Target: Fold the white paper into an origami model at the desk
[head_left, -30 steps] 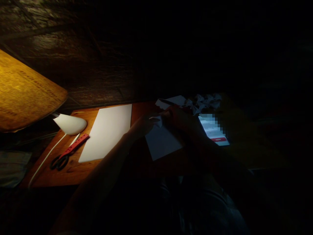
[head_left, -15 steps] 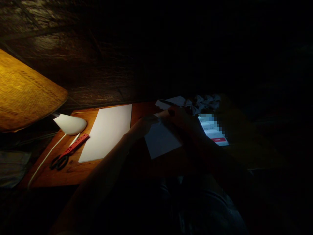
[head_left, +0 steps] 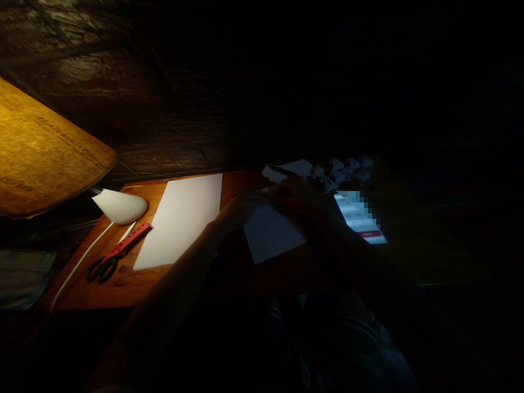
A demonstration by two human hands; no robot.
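Observation:
In near darkness my left hand (head_left: 239,210) and my right hand (head_left: 303,202) meet over a small white sheet of paper (head_left: 272,237) on the wooden table (head_left: 123,281). Both hands press on the sheet's far edge, the fingers bunched on the paper. A larger white sheet (head_left: 180,221) lies flat to the left of my left forearm. A lit phone (head_left: 360,218) lies just right of my right hand.
A white lamp head (head_left: 118,206) glows at the table's left, its cord (head_left: 76,267) running toward me. Red-handled scissors (head_left: 117,254) lie beside it. Crumpled and torn paper scraps (head_left: 327,170) sit at the far edge. A yellowish printed board (head_left: 41,158) leans at left.
The small sheet's far edge has been pressed lower under my fingers. My right hand slid slightly left along that edge. Nothing else on the table moved.

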